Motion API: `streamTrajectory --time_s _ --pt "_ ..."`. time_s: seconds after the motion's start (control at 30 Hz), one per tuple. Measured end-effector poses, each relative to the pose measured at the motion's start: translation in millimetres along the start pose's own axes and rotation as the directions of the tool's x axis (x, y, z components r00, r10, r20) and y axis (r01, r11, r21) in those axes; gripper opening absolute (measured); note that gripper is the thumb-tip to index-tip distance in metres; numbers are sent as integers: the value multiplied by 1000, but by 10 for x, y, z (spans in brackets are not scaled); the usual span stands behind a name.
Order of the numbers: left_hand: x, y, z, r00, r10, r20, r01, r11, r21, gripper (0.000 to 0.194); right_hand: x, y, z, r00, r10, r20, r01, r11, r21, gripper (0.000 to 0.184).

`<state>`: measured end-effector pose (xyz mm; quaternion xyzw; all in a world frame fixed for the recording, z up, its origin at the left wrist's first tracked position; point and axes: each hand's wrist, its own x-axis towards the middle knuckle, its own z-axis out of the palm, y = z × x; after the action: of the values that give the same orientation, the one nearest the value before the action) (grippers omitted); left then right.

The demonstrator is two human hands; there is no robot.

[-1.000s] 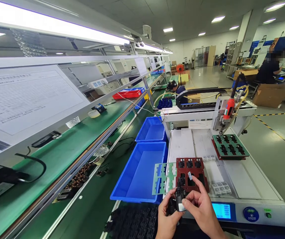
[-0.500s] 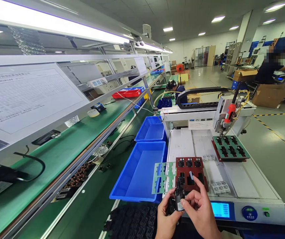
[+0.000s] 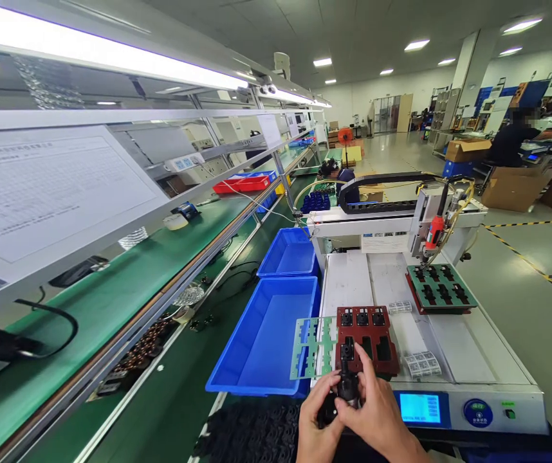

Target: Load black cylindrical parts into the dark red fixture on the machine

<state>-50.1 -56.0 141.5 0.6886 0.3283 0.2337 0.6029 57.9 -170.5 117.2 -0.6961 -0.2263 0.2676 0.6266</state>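
Note:
My left hand (image 3: 318, 415) and my right hand (image 3: 377, 411) hold a small black pump-like part (image 3: 348, 388) between them, its narrow spout pointing up and away. The left fingers wrap its left side; the right thumb presses on its lower front while the index finger stretches forward. Just beyond lies a dark red fixture (image 3: 367, 334) with several black parts in its slots and some open slots. Against its left edge is a pale green cut-out plate (image 3: 307, 360). Sheets of small printed labels (image 3: 423, 364) lie to the fixture's right.
A white benchtop machine (image 3: 478, 347) carries a red screwdriver head (image 3: 434, 233) above a loaded green-topped fixture (image 3: 442, 286). Blue bins (image 3: 237, 360) stand left of it. Dark parts (image 3: 251, 431) are piled in front. A green conveyor (image 3: 112, 289) runs along the left. People sit farther off.
The label seen on my right index fingertip is no longer visible there. The part has been turned, so its printed label no longer shows. The view has shifted slightly.

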Motion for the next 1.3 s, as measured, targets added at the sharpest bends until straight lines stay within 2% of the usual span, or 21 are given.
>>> streamTrajectory --time_s 0.07,0.1,0.13,0.2,0.27,0.37,0.47,0.57,0.67,0.73,0.83,0.9,0.97,1.07,1.13,1.23,1.3 --pt "13 -119 -40 992 -114 -53 108 988 -109 57 116 204 31 998 -22 57 20 999 38 95" --pt "17 -196 -73 981 -184 -65 168 966 -195 64 191 338 44 998 -41 54 39 998 41 91" --pt "17 -275 -116 967 -249 -53 224 931 -290 70 275 483 56 998 -63 -5 63 997 36 85" --pt "4 -420 -225 947 -319 36 299 835 -462 75 452 754 91 984 -109 -142 101 993 -62 79" --pt "-23 -523 -347 940 -299 166 339 747 -571 83 615 932 138 974 -151 -171 133 985 -113 74" --pt "-61 -593 -489 933 -225 281 358 661 -660 97 791 929 184 973 -170 -155 158 984 -82 56" --pt "-63 -597 -524 923 -235 304 383 607 -696 98 864 657 133 965 -160 -208 160 987 -16 50" --pt "-34 -589 -459 913 -268 308 408 630 -661 81 823 298 10 970 -66 -234 118 970 213 65" --pt "-16 -595 -346 892 -274 358 447 648 -616 69 690 19 -78 991 31 -127 26 905 424 72" --pt "-21 -598 -271 873 -295 389 481 649 -589 72 576 -91 -87 996 72 -49 -36 858 512 74" --pt "-34 -565 -194 859 -312 406 499 687 -528 87 410 -170 -60 994 73 85 -109 810 577 71" --pt "-33 -504 -166 859 -304 412 483 747 -457 98 326 -194 -46 983 31 181 -133 799 586 66" --pt "-18 -418 -152 886 -270 378 410 835 -366 100 275 -203 -50 971 -17 237 -132 792 596 61" --pt "15 -275 -145 961 -124 245 180 958 -222 82 248 -175 -86 975 -41 219 -94 816 571 56" --pt "35 -200 -150 981 -22 195 45 992 -116 71 235 -133 -125 990 -10 144 -61 876 478 55" --pt "52 -150 -168 987 24 157 -35 997 68 63 180 -80 -192 999 -3 -33 14 949 314 39" --pt "57 -153 -178 995 19 98 -35 986 166 58 122 -75 -226 999 -6 -35 16 957 290 36"
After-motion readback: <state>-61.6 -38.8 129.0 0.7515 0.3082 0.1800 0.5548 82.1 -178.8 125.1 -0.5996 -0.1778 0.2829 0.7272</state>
